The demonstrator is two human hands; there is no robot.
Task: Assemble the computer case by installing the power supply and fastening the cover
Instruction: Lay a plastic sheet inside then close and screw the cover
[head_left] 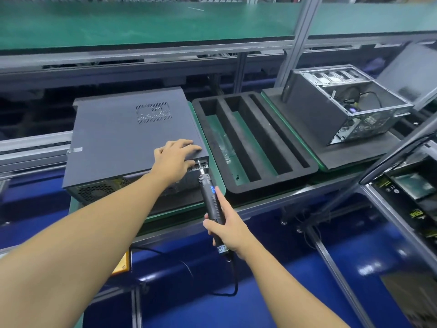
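A dark grey computer case lies on its side on the conveyor with its cover panel on top. My left hand rests on the cover's near right corner, fingers spread over the top and thumb down the rear face. My right hand grips a black electric screwdriver by its body. The bit tip points up at the case's rear edge, right beside my left thumb. Whether a screw sits on the bit I cannot tell.
A black foam tray with long slots lies right of the case. Farther right an open case stands on a foam pad. A green shelf runs above; metal frame posts rise behind. Packaged parts sit at far right. The screwdriver's cable hangs below.
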